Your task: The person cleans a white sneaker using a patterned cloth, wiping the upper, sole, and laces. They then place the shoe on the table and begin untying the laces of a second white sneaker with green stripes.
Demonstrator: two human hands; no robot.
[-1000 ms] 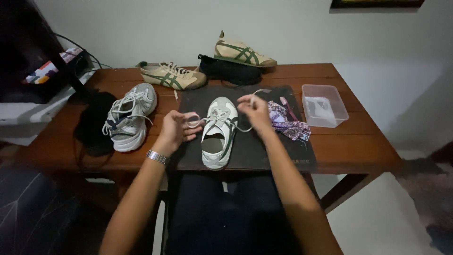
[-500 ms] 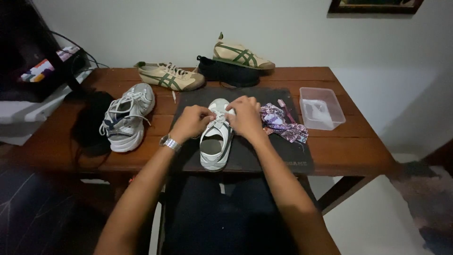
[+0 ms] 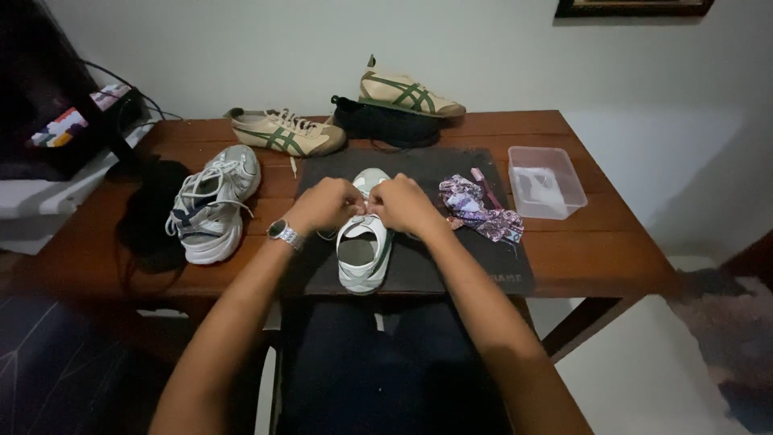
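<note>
Fingers of both hands curl in tight over the laces at the top of a white shoe (image 3: 364, 246); the fingertips meet at the middle, pinching the laces, though the laces themselves are mostly hidden under the knuckles. Left hand (image 3: 326, 205) and right hand (image 3: 405, 205) touch each other above the tongue. Left wrist carries a watch (image 3: 283, 234). The white shoe lies heel toward the person, toe away, on a dark mat (image 3: 451, 266) at the near middle of a wooden table (image 3: 612, 250).

Just right of the right hand: a patterned cloth (image 3: 479, 213) with a pink toothbrush (image 3: 485, 187) beside it, then a clear plastic tub (image 3: 546, 182). Left of the mat: a grey sneaker (image 3: 213, 201) next to a black cloth (image 3: 149, 217). Along the far edge: two tan shoes with green stripes (image 3: 282, 133) (image 3: 411, 93), the right one resting on a dark bag (image 3: 382, 125).
</note>
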